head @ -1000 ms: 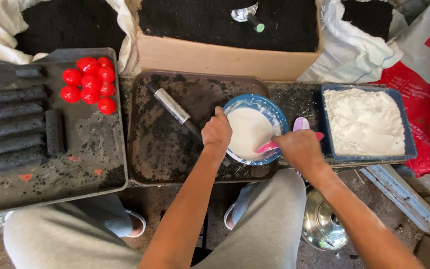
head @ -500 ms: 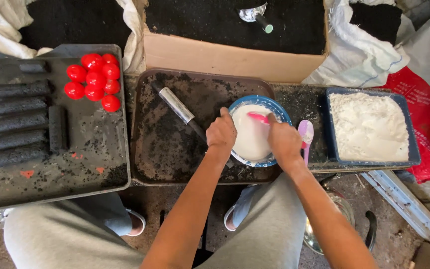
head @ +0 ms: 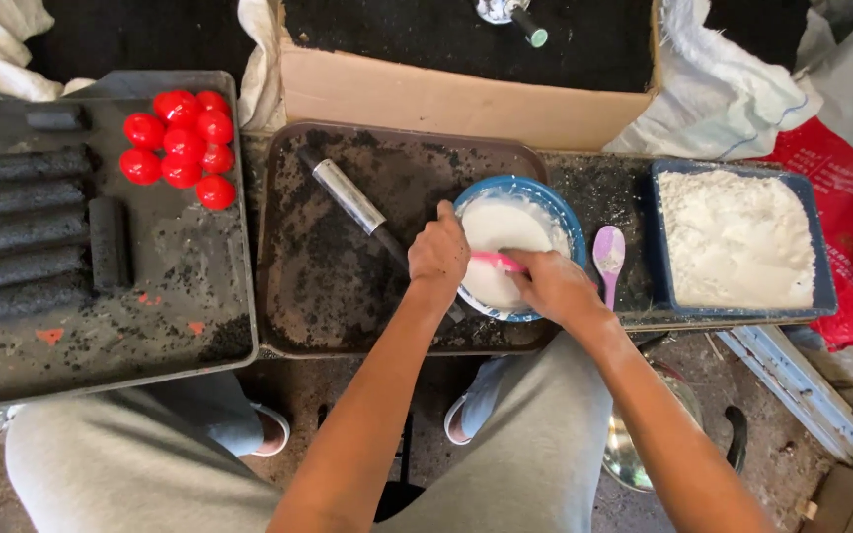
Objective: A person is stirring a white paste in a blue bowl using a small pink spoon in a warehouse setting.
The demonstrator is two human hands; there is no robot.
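A grey tray (head: 180, 336) at the left edge of the low desk holds a column of dark, cylindrical briquettes (head: 27, 232) along its left side and a cluster of red balls (head: 182, 148) at its far right corner. Beside it, a brown tray (head: 348, 296) dusted with black powder carries a metal tube with a dark handle (head: 352, 200) lying aslant, and, at its right edge, a blue-rimmed bowl (head: 557, 209) of white paste. The person's left hand (head: 438, 254) curls over the bowl's near-left rim, fingers closed on it to steady it. The right hand (head: 555, 286) rests over the bowl's near side, clenched around a pink utensil (head: 498, 261) whose end lies in the paste. Just right of the bowl, a lilac spoon (head: 608, 255) lies on the desk, and at the right edge a blue rectangular tub (head: 821, 247) is heaped with white powder. Both forearms reach forward from grey-trousered knees.
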